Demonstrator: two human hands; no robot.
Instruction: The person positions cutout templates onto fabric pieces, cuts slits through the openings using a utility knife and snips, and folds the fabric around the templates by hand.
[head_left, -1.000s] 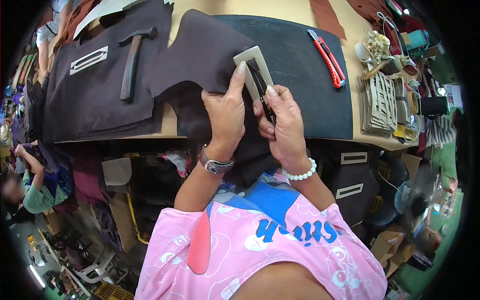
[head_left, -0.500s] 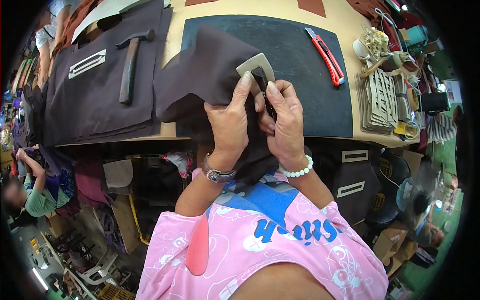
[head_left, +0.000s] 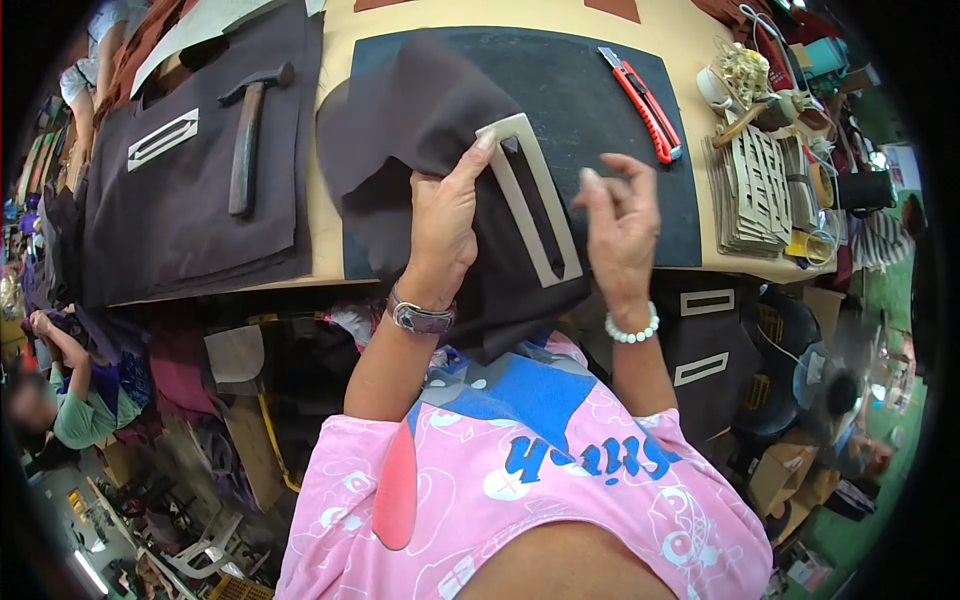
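1. Left hand point(head_left: 447, 228): thumb pressed on the pale frame's point(head_left: 548, 200) far corner, pinching it against dark cloth point(head_left: 400, 115); other fingers hidden underneath.
2. Frame and cloth held over the near edge of the black mat point(head_left: 565, 90).
3. Right hand point(head_left: 622, 225) over the mat, just right of frame; thumb and fingers spread, nothing seen between.
4. Judgement: keep thumb firm, cloth smooth; the frame's near end could shift.
5. Cutter point(head_left: 642, 108) on mat's right part, apart from cloth.

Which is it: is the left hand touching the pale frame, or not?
Touching. The head view shows the left hand with its thumb tip lying on the upper left corner of the pale frame.
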